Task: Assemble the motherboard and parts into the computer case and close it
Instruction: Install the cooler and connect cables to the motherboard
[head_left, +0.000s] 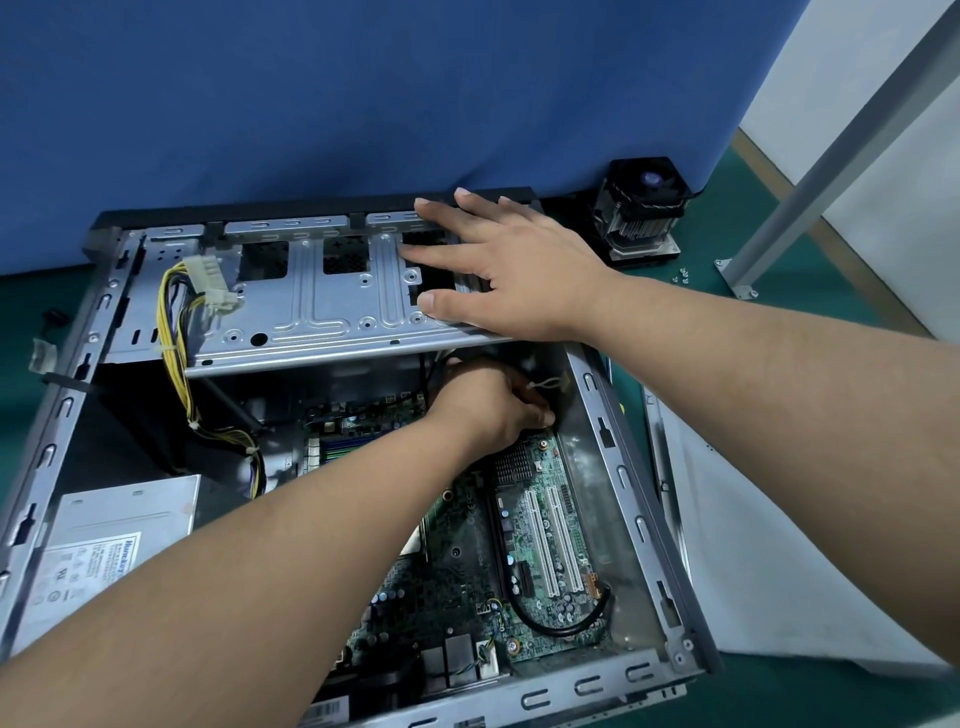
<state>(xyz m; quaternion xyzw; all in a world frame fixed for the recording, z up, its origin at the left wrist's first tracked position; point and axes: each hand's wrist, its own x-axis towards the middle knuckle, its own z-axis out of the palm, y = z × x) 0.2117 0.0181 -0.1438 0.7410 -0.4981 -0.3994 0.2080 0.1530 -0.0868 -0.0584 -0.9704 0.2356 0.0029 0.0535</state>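
I am spreading my right hand (498, 265) flat on the drive cage (311, 301); beneath it my left hand (493, 410) is pinching a cable (545, 384) just above the motherboard (540, 525), nearer.

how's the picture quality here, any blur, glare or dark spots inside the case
Head view: wide-angle distortion bows the grey metal computer case edges; the green motherboard is sharp; deep shadow sits under the silver drive cage, where the left hand reaches; the right hand is evenly lit; no strong glare.
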